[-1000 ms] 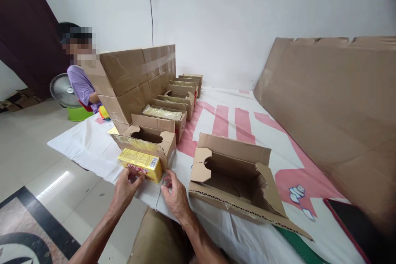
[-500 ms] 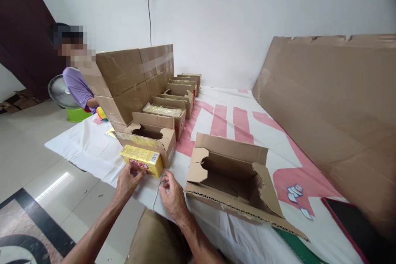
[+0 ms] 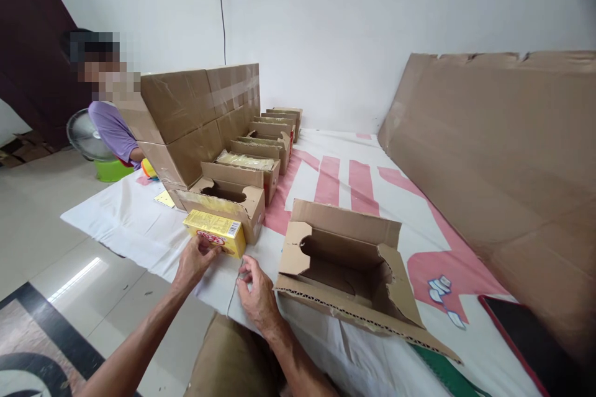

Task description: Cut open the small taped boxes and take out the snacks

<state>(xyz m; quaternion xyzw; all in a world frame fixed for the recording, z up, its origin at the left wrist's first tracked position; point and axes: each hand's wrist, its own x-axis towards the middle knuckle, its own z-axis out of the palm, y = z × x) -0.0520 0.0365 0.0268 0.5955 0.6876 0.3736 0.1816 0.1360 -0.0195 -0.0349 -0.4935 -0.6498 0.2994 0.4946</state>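
Note:
My left hand (image 3: 192, 262) has its fingertips on the near face of a small yellow box (image 3: 215, 232) with a red logo and a barcode. The box lies on the white printed sheet (image 3: 139, 223) in front of an open cardboard carton (image 3: 226, 198). My right hand (image 3: 254, 291) rests on the sheet just right of the yellow box, with thumb and forefinger pinched on a thin strip or fold at the sheet's edge. Right of that hand an empty open carton (image 3: 344, 267) lies tilted toward me.
A row of open cartons (image 3: 261, 146) runs back beside a long taped cardboard box (image 3: 195, 111). A large flat cardboard sheet (image 3: 503, 155) leans at the right. A person in a purple shirt (image 3: 114, 130) sits at the far left near a fan (image 3: 81, 133).
Both hands stay by the yellow box; my right hand's fingers have closed into a tighter pinch at the sheet. The view has drifted slightly to the right.

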